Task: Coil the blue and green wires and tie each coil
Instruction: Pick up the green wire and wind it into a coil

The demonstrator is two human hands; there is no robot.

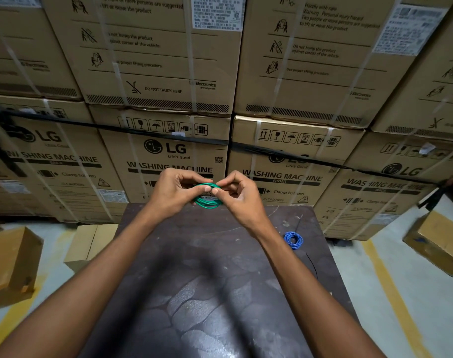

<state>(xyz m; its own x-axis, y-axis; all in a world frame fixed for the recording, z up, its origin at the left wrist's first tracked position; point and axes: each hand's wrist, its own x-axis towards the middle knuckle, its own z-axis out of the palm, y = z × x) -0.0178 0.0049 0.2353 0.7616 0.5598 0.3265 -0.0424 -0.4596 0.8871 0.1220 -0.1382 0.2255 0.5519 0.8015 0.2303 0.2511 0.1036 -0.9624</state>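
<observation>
Both hands, left hand [172, 192] and right hand [237, 195], pinch the green coil [207, 201] above a dark, scuffed table [207, 267]; the blue coil [293, 239], possibly tied, lies near its right edge. Stacked cartons [168, 151] wall the room.

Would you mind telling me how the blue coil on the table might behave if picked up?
The blue coil is thin wire in small loops, so probably light. Its loops look loose; they may spring apart. Lying flat on the table, it seems unlikely to roll.
</observation>
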